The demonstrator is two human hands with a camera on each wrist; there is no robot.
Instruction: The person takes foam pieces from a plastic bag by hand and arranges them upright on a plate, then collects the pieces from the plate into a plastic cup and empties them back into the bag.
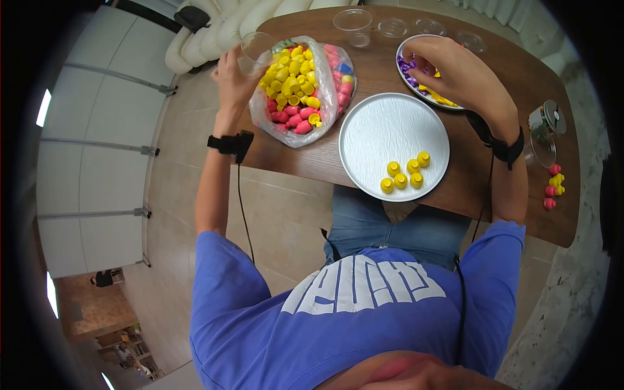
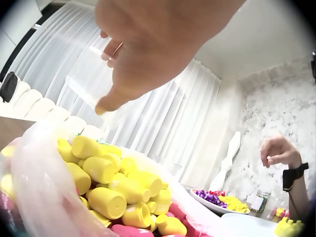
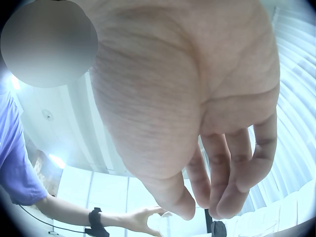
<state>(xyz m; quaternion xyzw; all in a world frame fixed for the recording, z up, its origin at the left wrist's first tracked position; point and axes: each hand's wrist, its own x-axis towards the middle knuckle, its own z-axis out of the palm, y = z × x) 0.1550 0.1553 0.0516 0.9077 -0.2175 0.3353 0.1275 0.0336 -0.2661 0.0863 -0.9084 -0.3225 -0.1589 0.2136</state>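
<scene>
My left hand (image 1: 233, 81) grips a clear plastic cup (image 1: 259, 51) beside the far left part of an open plastic bag (image 1: 286, 135). Inside the bag lie many yellow bottle-shaped pieces (image 2: 106, 201), with pink ones under them. My right hand (image 1: 455, 68) hovers over a plate (image 1: 399, 70) of purple, yellow and red pieces, its fingers loosely bent. In the right wrist view, nothing shows between its thumb and fingers. Nearer the body, a round white tray (image 1: 367, 133) carries several yellow pieces (image 1: 401, 180) grouped on its near right part.
Along the table's back edge stand clear plastic containers (image 1: 353, 21). To the right are a lidded jar (image 1: 551, 117), a clear cup lying by it (image 1: 543, 151) and a row of pink and yellow pieces (image 1: 552, 188). A white sofa (image 1: 227, 23) is beyond the table.
</scene>
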